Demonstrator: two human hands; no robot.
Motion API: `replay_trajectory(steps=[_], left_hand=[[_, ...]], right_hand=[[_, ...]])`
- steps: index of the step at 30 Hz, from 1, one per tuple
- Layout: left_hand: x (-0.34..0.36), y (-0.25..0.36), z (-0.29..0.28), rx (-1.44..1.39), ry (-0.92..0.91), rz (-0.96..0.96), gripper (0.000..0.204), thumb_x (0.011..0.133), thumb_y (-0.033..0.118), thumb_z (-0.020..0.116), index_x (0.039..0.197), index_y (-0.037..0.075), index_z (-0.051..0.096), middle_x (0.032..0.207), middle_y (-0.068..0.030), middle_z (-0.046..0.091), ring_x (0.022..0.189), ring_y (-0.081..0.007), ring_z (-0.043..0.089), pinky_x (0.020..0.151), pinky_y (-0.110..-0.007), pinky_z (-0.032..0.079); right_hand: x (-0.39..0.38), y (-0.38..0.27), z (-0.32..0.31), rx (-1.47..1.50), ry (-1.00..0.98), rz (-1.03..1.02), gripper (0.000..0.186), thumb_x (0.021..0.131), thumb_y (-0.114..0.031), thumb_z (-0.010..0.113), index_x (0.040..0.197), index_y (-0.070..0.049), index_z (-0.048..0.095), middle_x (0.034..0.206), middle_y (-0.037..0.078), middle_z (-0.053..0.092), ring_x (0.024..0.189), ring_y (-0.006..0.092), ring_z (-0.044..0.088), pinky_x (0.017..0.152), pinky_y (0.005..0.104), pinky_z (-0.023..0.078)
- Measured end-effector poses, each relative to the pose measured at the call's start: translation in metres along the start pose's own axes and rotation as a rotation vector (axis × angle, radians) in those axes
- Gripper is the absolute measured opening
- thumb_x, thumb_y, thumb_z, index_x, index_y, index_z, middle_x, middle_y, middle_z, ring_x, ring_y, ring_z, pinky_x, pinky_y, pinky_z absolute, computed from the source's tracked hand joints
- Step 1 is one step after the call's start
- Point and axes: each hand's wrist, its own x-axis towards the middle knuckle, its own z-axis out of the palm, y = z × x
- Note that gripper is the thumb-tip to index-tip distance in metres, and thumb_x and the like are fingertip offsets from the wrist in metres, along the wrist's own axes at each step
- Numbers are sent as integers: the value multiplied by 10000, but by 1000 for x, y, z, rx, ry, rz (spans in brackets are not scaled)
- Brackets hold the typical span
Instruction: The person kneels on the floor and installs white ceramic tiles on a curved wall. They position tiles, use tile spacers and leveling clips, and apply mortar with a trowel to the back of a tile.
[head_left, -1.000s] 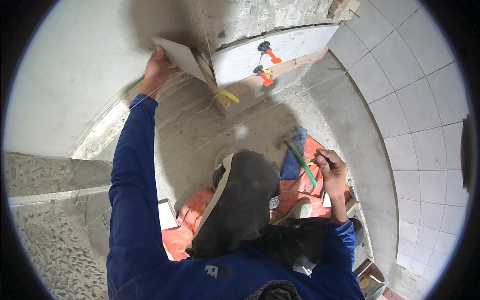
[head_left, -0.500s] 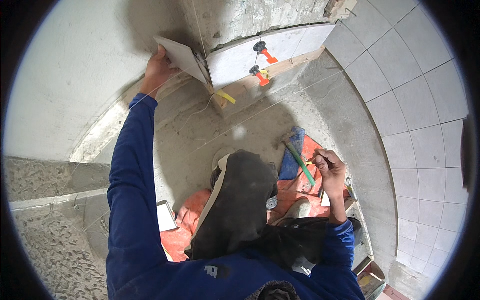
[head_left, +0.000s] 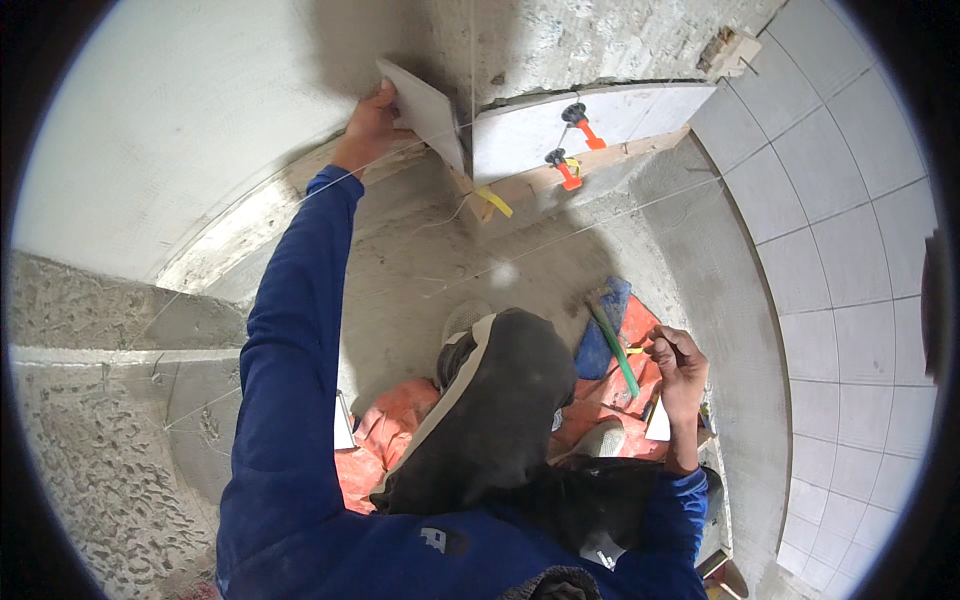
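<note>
My left hand (head_left: 372, 125), arm stretched forward, grips the outer edge of a pale tile (head_left: 425, 115), thumb on its face. This tile stands tilted beside the wall corner, its inner edge close to a white tile (head_left: 520, 135) on the adjoining face. Two tile levelers with black knobs and orange-red handles (head_left: 590, 135) sit on the white tile. At the corner below, a yellow wedge (head_left: 495, 201) sticks out. My right hand (head_left: 682, 372) is raised at the right, fingers pinched; a small yellow piece (head_left: 636, 351) shows at their tips.
Wooden battens (head_left: 620, 153) run beneath the white tile. Thin strings (head_left: 600, 232) cross the space. A green-handled tool (head_left: 618, 350) lies by a blue cloth (head_left: 592, 350) on an orange sheet (head_left: 395, 415). Grey tiles (head_left: 800, 190) cover the right wall.
The view has shifted, so the wall, tiles and hands sit further right in the picture. My left hand keeps its hold on the tile; my right hand stays pinched.
</note>
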Motion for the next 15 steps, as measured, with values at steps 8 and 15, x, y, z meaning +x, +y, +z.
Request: replay_trajectory(steps=[8,15], left_hand=[[7,-6,3,-23,5,-12,492,981,427,504,1374,144,415,1389,-58,449,1350,-284,348,1047,-694,264],[12,-9,2,10,-92,2,593,964,487,509,1402,109,383,1423,-116,365,1302,-354,329,1031,-717,251]], right_hand=[[0,3,-1,42,-2,1,220,922,-143,666,1059,28,659,921,67,642,801,126,609,737,263,493],[0,4,-2,28,-7,17,208,920,-139,666,1061,14,664,945,70,649,811,132,616,740,267,500]])
